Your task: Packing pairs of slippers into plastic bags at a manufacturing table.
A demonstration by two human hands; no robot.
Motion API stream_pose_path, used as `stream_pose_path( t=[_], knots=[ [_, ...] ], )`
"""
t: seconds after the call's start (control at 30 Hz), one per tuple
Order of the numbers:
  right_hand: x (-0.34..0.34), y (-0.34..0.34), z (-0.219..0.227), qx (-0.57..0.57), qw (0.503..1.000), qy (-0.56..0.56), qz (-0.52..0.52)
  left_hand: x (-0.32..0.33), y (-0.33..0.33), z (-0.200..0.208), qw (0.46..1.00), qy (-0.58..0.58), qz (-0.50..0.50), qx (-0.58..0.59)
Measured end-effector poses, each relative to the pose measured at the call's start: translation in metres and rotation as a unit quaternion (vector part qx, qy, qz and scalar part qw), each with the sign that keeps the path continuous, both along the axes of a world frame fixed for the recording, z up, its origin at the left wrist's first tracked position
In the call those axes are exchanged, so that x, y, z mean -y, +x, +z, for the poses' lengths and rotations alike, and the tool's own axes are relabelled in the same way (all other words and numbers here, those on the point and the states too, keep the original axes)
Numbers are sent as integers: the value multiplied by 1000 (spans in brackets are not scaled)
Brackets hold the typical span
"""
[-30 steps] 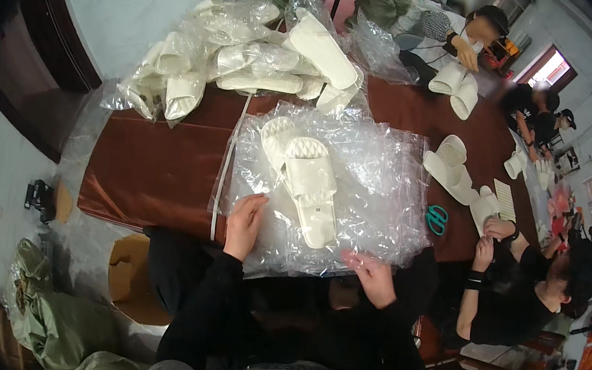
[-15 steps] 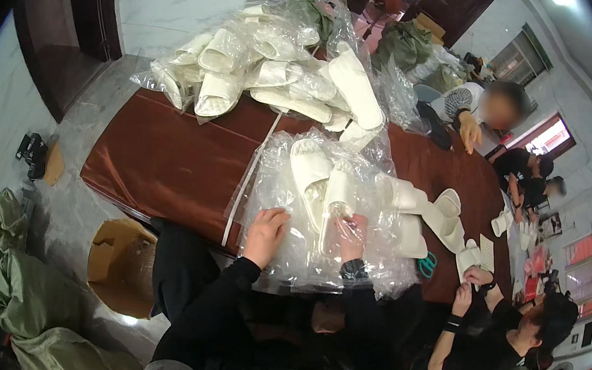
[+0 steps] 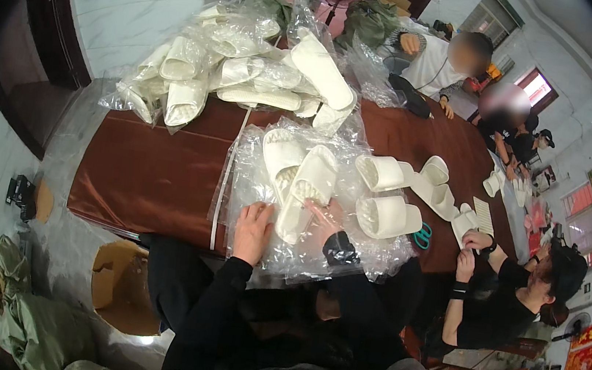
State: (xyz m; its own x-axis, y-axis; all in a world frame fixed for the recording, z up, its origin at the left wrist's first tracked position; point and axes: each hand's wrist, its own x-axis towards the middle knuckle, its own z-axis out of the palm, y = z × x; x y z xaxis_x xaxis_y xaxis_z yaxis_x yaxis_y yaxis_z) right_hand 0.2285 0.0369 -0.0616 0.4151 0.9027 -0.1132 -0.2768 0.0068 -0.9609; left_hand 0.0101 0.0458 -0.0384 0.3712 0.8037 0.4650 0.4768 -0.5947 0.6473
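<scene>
A pair of white slippers lies in front of me on a stack of clear plastic bags (image 3: pixel 253 172). The left slipper (image 3: pixel 282 155) points away from me, and the right slipper (image 3: pixel 314 176) leans partly over it. My right hand (image 3: pixel 326 222) grips the right slipper along its side near the heel; its thumb is hard to make out. My left hand (image 3: pixel 253 231) lies on the bags beside the slippers, fingers stretched out and holding nothing. To the right, a slipper (image 3: pixel 386 218) and another slipper (image 3: pixel 380 173) rest at the edge of the bags.
A heap of bagged slippers (image 3: pixel 229 66) covers the far side of the brown-clothed table (image 3: pixel 142 173). Teal scissors (image 3: pixel 422 237) lie to the right. A co-worker (image 3: pixel 504 299) handles a slipper at right; another person (image 3: pixel 433 61) sits across. A cardboard box (image 3: pixel 125 286) stands on the floor.
The whole view has shifted slightly. The right slipper has tilted and come across the left one with my right hand on it. My left hand stays on the bags. The person across has drawn an arm back.
</scene>
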Motion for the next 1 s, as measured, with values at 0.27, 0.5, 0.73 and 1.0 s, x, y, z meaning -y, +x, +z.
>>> stream_pose_path(
  t=[0.27, 0.5, 0.73, 1.0],
  knots=[
    [-9, -53, 55, 238, 964, -117, 28, -2, -7, -20, 999, 14, 28, -40],
    [28, -11, 121, -45, 987, -57, 141, -9, -3, -18, 997, -2, 11, 81],
    [78, 54, 178, 268, 889, -157, 337, -23, -16, -26, 985, -78, 18, 153],
    [54, 208, 96, 427, 787, -26, 444, -67, -41, 3, 768, -435, -147, 446]
  ],
)
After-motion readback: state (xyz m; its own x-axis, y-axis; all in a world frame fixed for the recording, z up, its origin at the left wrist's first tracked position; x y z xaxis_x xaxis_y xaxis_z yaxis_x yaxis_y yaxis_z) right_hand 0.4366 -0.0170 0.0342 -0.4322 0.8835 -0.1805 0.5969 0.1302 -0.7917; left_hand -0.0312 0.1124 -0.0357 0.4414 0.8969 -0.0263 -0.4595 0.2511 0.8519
